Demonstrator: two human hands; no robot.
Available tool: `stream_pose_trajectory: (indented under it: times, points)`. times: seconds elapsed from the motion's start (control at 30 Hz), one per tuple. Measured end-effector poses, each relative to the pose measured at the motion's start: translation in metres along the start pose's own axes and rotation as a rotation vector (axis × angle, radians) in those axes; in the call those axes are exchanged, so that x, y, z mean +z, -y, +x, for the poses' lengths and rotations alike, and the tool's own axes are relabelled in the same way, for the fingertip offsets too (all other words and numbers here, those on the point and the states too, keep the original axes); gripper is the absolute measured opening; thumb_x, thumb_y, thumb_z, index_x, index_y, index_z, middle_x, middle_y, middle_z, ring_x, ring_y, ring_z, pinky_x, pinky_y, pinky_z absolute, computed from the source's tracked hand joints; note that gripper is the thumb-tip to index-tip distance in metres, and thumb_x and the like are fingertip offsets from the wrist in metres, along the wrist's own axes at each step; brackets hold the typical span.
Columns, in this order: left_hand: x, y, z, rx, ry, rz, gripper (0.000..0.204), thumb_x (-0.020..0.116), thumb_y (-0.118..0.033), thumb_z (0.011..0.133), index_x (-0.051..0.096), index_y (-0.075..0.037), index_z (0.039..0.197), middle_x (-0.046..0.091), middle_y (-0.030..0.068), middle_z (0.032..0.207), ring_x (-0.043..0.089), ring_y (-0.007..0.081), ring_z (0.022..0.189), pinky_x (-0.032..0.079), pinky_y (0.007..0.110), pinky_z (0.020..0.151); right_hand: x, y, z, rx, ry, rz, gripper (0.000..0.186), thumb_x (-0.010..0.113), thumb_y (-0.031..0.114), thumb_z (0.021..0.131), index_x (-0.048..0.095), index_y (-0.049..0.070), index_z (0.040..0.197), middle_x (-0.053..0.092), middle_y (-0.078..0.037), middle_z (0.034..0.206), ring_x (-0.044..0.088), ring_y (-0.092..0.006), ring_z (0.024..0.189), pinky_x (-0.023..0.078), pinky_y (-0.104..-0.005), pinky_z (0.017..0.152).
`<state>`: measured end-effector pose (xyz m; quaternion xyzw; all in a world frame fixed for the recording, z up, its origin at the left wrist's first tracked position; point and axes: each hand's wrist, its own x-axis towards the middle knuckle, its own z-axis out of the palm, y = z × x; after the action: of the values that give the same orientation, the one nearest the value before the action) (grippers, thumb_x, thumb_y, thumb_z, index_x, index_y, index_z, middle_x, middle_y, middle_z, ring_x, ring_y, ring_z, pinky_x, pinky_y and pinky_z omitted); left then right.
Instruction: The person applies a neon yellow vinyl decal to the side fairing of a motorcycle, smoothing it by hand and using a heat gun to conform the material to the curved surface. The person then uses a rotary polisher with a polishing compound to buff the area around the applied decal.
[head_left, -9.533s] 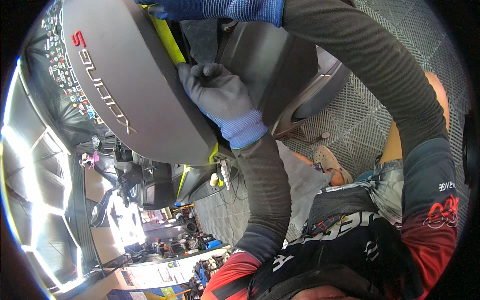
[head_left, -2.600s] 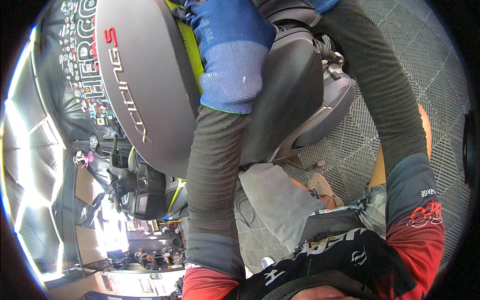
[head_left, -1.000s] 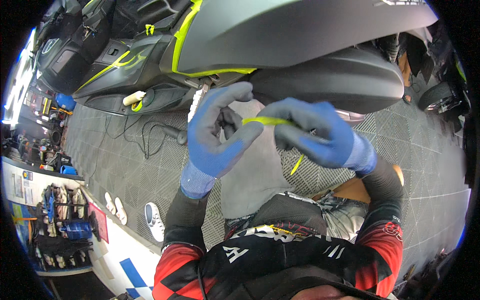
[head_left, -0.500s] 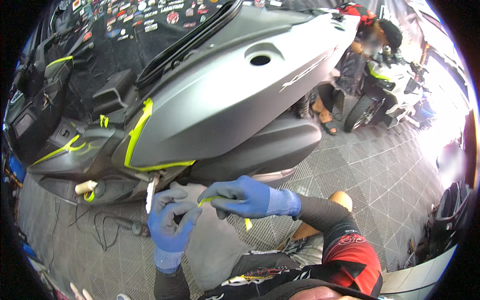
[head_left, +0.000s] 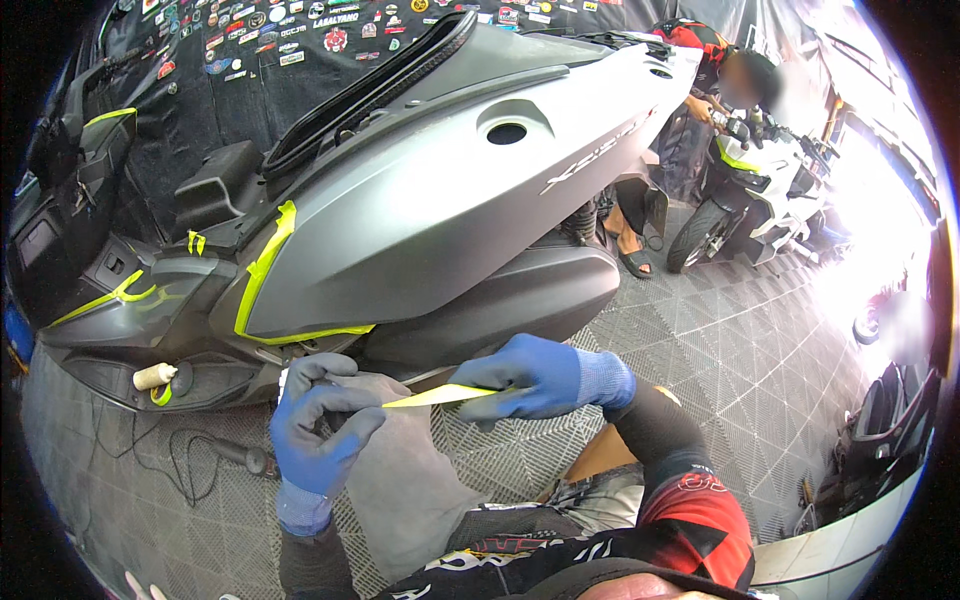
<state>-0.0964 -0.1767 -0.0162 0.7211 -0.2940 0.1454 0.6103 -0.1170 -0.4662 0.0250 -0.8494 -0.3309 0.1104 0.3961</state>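
Holding a strip of yellow tape point(head_left: 437, 396) beside the grey scooter point(head_left: 400, 235)
The left hand point(head_left: 322, 430) is pinching one end, the right hand point(head_left: 540, 378) is gripping the other, the tape spanning between

Head camera (wide fisheye) looks down at nearby hands point(head_left: 545, 378).
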Motion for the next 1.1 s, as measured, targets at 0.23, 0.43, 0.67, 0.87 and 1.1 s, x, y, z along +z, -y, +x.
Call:
stream_pose_trajectory:
  times: [0.23,0.43,0.67,0.87,1.1]
  points:
    - [0.008,-0.017,0.046,0.157,-0.018,0.052,0.011,0.079,-0.005,0.078,0.073,-0.004,0.086,0.066,0.0118,0.110,0.061,0.0217,0.106,0.046,0.034,0.096,-0.044,0.020,-0.030,0.017,-0.275,-0.043,0.028,0.063,0.023,0.103,0.068,0.000,0.118,0.073,-0.011,0.088,0.071,-0.0148,0.081,0.056,-0.0304,0.074]
    - [0.001,-0.033,0.097,0.208,-0.079,0.041,0.010,0.079,-0.008,0.085,0.076,-0.003,0.093,0.066,0.0100,0.115,0.062,0.0150,0.104,0.049,0.028,0.088,-0.087,0.048,-0.045,0.070,-0.525,-0.088,0.030,0.063,0.025,0.104,0.072,-0.003,0.110,0.072,-0.007,0.084,0.066,-0.0097,0.074,0.054,-0.0261,0.070]
    - [0.002,-0.022,0.152,0.489,-0.091,0.162,0.012,0.079,-0.008,0.089,0.079,-0.003,0.100,0.069,0.0069,0.110,0.062,0.0114,0.103,0.051,0.026,0.088,-0.131,0.055,-0.034,0.059,-0.671,-0.228,0.031,0.060,0.024,0.106,0.071,-0.003,0.118,0.073,-0.005,0.090,0.067,-0.0091,0.082,0.054,-0.0252,0.077]
    - [0.046,-0.050,0.204,0.453,-0.081,0.034,0.025,0.084,-0.019,0.083,0.077,-0.001,0.100,0.066,0.0133,0.115,0.063,0.0211,0.107,0.051,0.034,0.091,-0.196,0.040,-0.030,-0.061,-0.868,-0.519,0.032,0.059,0.029,0.106,0.070,0.001,0.095,0.066,0.000,0.081,0.056,-0.0054,0.068,0.043,-0.0232,0.061]
    - [0.069,-0.033,0.271,0.454,-0.123,0.081,0.014,0.086,-0.014,0.077,0.078,-0.003,0.082,0.069,0.0062,0.094,0.065,0.0163,0.091,0.051,0.030,0.081,-0.228,0.050,0.000,-0.174,-0.961,-1.108,0.027,0.069,0.018,0.095,0.063,-0.002,0.078,0.054,-0.009,0.064,0.050,-0.0173,0.062,0.042,-0.0363,0.061]
